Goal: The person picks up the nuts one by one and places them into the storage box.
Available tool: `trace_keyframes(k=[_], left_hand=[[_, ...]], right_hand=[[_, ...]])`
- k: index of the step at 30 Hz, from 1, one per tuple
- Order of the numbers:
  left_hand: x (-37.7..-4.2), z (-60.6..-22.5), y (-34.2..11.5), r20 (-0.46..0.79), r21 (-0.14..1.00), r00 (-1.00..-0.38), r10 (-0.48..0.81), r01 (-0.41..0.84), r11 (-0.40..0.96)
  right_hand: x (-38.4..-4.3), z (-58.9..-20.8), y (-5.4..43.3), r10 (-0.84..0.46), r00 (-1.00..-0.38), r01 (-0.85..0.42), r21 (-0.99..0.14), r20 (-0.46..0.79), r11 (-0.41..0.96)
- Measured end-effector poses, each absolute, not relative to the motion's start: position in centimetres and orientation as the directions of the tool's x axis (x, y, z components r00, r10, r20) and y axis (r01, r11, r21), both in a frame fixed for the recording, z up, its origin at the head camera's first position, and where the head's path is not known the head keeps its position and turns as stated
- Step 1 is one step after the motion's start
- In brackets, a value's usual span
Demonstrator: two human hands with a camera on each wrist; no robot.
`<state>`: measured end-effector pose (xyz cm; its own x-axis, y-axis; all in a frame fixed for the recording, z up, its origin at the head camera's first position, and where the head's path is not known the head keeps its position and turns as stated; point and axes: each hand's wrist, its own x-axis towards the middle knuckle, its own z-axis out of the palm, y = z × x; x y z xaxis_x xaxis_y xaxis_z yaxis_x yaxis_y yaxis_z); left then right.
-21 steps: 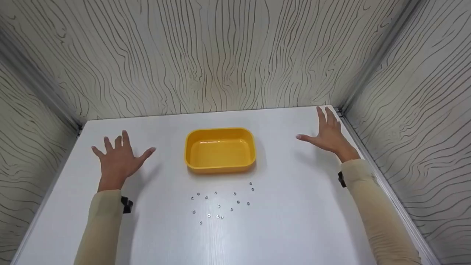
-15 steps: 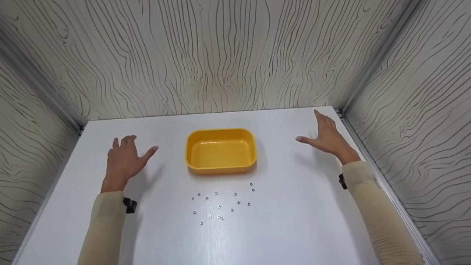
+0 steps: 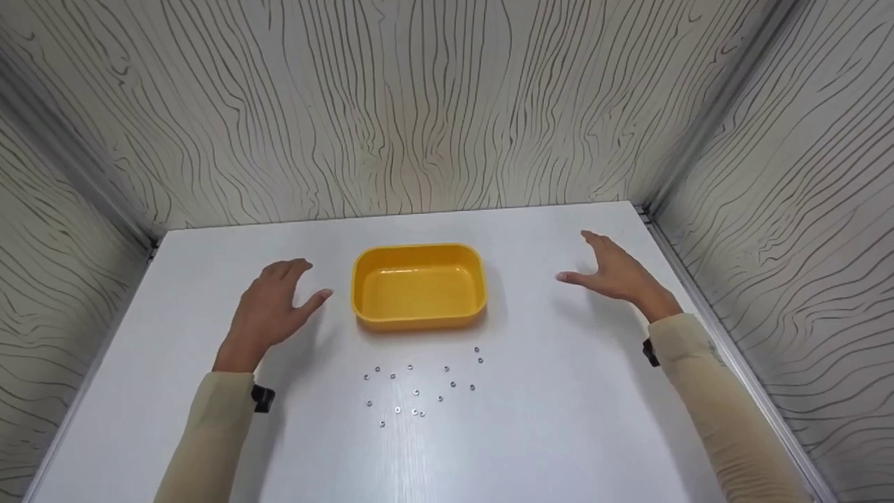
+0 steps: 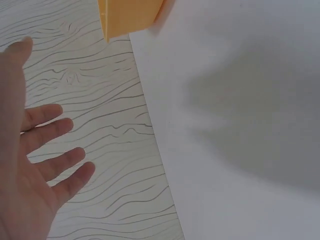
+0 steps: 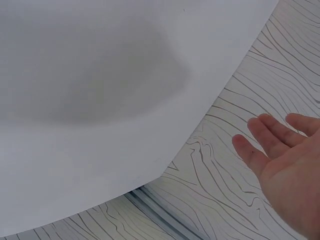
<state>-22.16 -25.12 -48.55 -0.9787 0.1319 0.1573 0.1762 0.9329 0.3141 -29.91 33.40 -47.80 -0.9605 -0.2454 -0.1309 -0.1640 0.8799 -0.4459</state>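
A yellow rectangular tub (image 3: 419,323) with rounded corners stands on the white table, nothing visible inside it. In front of it, several small metal nuts (image 3: 416,392) lie scattered. My left hand (image 3: 269,307) hovers just left of the tub, thumb apart from the bent fingers, holding nothing. Farther off on the right, my right hand (image 3: 614,274) is also raised over the table with thumb spread and no object in it. In the left wrist view, the tub's corner (image 4: 131,17) shows at the top, beyond the left palm (image 4: 25,195). The right wrist view shows loosely extended fingers (image 5: 272,137).
Wood-grain patterned panels (image 3: 419,105) enclose the white table (image 3: 545,433) at the back and sides. Grey metal rails (image 3: 719,112) run along the panel corners. Each sleeve has a small black device (image 3: 263,398) at its cuff.
My left hand has moved right toward the tub, its spread fingers now bent closer together. My right hand has dropped slightly toward me, fingers less spread. Tub and nuts stay put.
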Motion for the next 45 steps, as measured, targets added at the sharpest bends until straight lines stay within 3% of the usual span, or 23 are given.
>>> trace_keyframes(k=[16, 30, 45], left_hand=[[-21.7, -49.5, -21.9, 0.280, 0.295, -0.900, 0.333, 0.411, 0.863], [-21.0, -50.9, -20.4, 0.327, 0.277, -0.831, 0.451, 0.540, 0.794], [-20.8, -53.2, -19.7, 0.489, 0.059, -0.643, 0.589, 0.698, 0.714]], right_hand=[[-27.9, -47.6, 29.9, -0.357, -0.929, -0.272, -0.470, -0.100, 0.840], [-25.1, -48.2, 26.0, -0.451, -0.882, -0.337, -0.485, -0.136, 0.807], [-22.0, -49.8, 22.0, -0.552, -0.818, -0.441, -0.439, -0.162, 0.783]])
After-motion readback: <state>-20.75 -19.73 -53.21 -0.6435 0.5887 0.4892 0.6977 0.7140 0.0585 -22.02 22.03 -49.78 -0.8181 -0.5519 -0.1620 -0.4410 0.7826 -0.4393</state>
